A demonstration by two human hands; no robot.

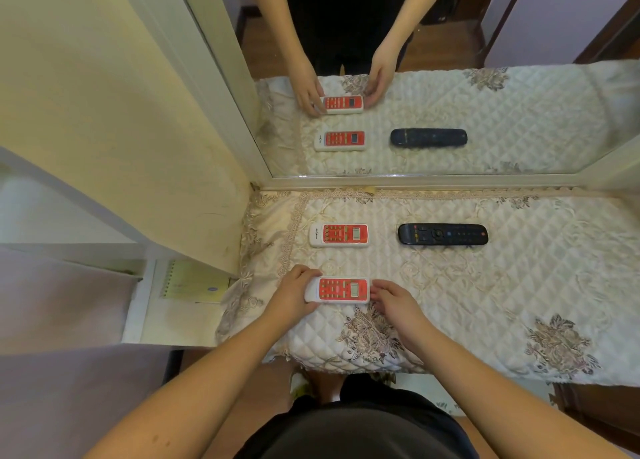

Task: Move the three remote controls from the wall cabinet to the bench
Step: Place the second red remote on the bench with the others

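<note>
Remote controls, three in number, are lying on the table, which is wearing a quilted cream cover with floral patches. Two are white with red button panels; one is black. The near white-and-red remote is sitting close to the front edge of the table, lengthwise left to right. The left hand is gripping its left end, fingers curling over the far edge, while the right hand is touching its right end with bent fingertips; whether those fingers are pinching the casing or merely resting against it is hard to tell. The far white-and-red remote is lying parallel behind it, apart from it and untouched. The black remote is lying to the right of that one, in the same row, well apart from both hands. One mirror standing along the back edge is reflecting all three remotes and both hands. One spiral notebook is resting on a lower shelf to the left.
</note>
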